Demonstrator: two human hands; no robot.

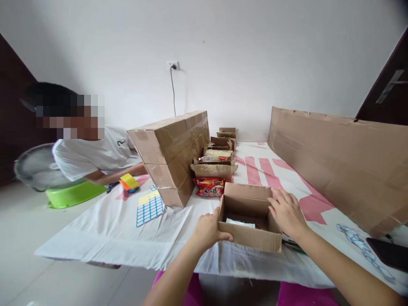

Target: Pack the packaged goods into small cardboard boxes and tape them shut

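Note:
An open cardboard box point(250, 235) stands at the table's front edge between my hands. A pale, flat item point(240, 223) lies inside it, only partly visible. My left hand point(207, 229) grips the box's left wall, with the thumb stretched over the front-left rim. On the opposite side, my right hand point(287, 210) curls its fingers over the right wall near the back corner. Just behind the box rests a red snack packet point(209, 187). Something with a dark green edge shows beneath my right wrist, too hidden to name.
Stacked taped cartons point(174, 163) rise at the left; open boxes point(213, 171) line up behind the packet. A large cardboard panel point(325, 165) stands right, near a dark phone point(387, 253). Label sheets point(149, 211) lie left. A person point(92, 153) leans over the table's far left.

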